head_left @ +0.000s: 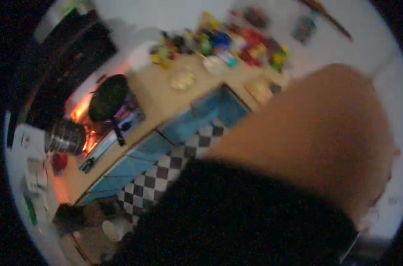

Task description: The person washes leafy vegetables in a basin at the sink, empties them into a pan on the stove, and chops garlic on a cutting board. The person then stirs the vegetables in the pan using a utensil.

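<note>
Because everything is blurred and the light is weak, only the larger shapes can be told surely. One hand (317, 133) of the person, or the wrist near it, fills the right half of the view, very close to the camera, and comes out of a black sleeve (237, 213). I cannot tell whether it is the left or the right, nor whether its fingers are open, closed or gripping something. Nearest to it in the view, a pale board (258, 90) lies on the wooden surface (161, 104), partly hidden behind the arm. Farther left on the same surface are a white bowl (214, 65) and a plate with pale pieces (183, 80), while many colourful packets (219, 37) stand crowded behind. At the left, a dark pan (107, 97) is on the stove, beside an orange glow (81, 108), with a metal pot (67, 136) near it. Below are blue cupboards (148, 146) and a checkered floor (157, 170).
</note>
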`<action>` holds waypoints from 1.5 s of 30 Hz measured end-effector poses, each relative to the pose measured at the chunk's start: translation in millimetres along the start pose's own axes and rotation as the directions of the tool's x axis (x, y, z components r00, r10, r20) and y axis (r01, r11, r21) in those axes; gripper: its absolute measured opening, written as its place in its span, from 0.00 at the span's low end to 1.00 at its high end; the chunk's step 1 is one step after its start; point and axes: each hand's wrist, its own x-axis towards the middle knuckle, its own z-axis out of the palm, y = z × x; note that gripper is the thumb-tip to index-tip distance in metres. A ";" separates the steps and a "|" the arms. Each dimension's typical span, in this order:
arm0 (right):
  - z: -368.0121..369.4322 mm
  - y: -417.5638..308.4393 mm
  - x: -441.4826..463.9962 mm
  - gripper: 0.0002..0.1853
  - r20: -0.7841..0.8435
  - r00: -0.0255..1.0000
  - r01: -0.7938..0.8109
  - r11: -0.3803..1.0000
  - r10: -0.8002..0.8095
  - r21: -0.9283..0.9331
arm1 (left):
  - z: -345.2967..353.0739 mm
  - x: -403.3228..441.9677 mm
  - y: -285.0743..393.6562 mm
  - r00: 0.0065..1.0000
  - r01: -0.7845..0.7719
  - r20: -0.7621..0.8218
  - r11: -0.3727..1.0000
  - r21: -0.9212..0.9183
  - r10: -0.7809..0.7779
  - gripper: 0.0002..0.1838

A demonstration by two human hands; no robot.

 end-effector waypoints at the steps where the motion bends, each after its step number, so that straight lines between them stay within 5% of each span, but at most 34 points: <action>1: -29.4 -7.0 -10.4 0.25 -0.056 0.998 0.021 1.000 -0.021 0.013 | 19.3 41.1 37.1 0.998 -0.067 0.011 0.997 -0.042 0.067 0.07; 8: -214.1 -14.8 -83.0 0.26 -0.492 0.865 0.190 0.971 -0.094 0.148 | 150.2 221.9 334.6 0.850 -0.472 0.116 0.841 -0.264 0.513 0.08; 15: -349.5 -26.3 -136.8 0.26 -0.857 0.512 0.381 0.911 -0.063 0.160 | 245.2 275.8 562.4 0.564 -0.739 0.247 0.615 -0.275 0.788 0.09; 16: -364.1 -36.9 -137.4 0.26 -0.878 0.476 0.392 0.906 -0.053 0.158 | 255.7 284.5 562.5 0.534 -0.761 0.272 0.595 -0.258 0.801 0.09; 18: -355.0 -75.0 -129.6 0.26 -0.895 0.439 0.466 0.872 -0.081 0.150 | 277.5 304.9 499.8 0.458 -0.828 0.017 0.433 -0.357 0.889 0.07; 19: -353.8 -96.2 -125.1 0.27 -0.864 0.465 0.658 0.729 -0.195 0.190 | 258.9 330.2 469.4 0.456 -0.774 0.034 0.415 -0.478 0.890 0.06; 20: -378.4 -150.8 -104.5 0.29 -0.898 0.424 0.691 0.683 -0.119 0.236 | 312.2 375.2 454.2 0.520 -0.728 -0.251 0.269 -0.631 0.817 0.05; 21: -429.0 -124.9 -95.9 0.29 -0.937 0.338 0.643 0.748 -0.088 0.162 | 311.0 400.9 429.5 0.587 -0.585 -0.030 0.398 -0.707 0.809 0.07; 22: -480.9 -97.0 -87.6 0.29 -0.967 0.247 0.575 0.812 -0.055 0.101 | 305.5 429.3 417.1 0.547 -0.530 0.330 0.623 -0.575 0.769 0.09; 23: -532.2 -69.8 -79.7 0.29 -0.988 0.155 0.492 0.869 -0.022 0.058 | 321.6 456.4 391.6 0.529 -0.459 0.400 0.649 -0.607 0.748 0.10; 27: -575.7 -173.7 -70.4 0.22 -0.971 0.165 0.339 0.934 -0.173 -0.109 | 405.1 504.9 304.4 0.744 -0.133 0.507 0.840 -0.526 0.436 0.13; 32: -645.1 -339.8 30.6 0.20 -0.885 0.245 0.219 0.912 -0.396 -0.348 | 458.5 542.1 257.4 0.734 0.199 0.657 0.870 -0.451 0.172 0.14; 34: -687.6 -378.6 83.4 0.23 -0.765 0.161 0.031 0.778 -0.624 -0.628 | 470.9 551.4 255.1 0.725 0.266 0.676 0.850 -0.454 0.134 0.14; 37: -734.8 -435.6 186.6 0.29 -0.622 0.134 -0.139 0.607 -0.771 -0.782 | 503.7 574.9 254.5 0.743 0.330 0.666 0.829 -0.452 0.067 0.14; 40: -737.5 -507.8 274.2 0.35 -0.659 0.263 -0.246 0.612 -0.704 -0.752 | 537.7 604.7 259.3 0.757 0.394 0.653 0.807 -0.439 -0.014 0.12; 43: -801.6 -535.4 356.7 0.38 -0.494 0.274 -0.325 0.404 -0.825 -0.855 | 602.7 599.7 246.0 0.774 0.442 0.628 0.782 -0.439 -0.085 0.15; 45: -831.1 -552.4 390.6 0.39 -0.272 0.285 -0.489 0.105 -0.919 -0.866 | 639.9 580.4 232.5 0.775 0.514 0.625 0.670 -0.536 -0.094 0.13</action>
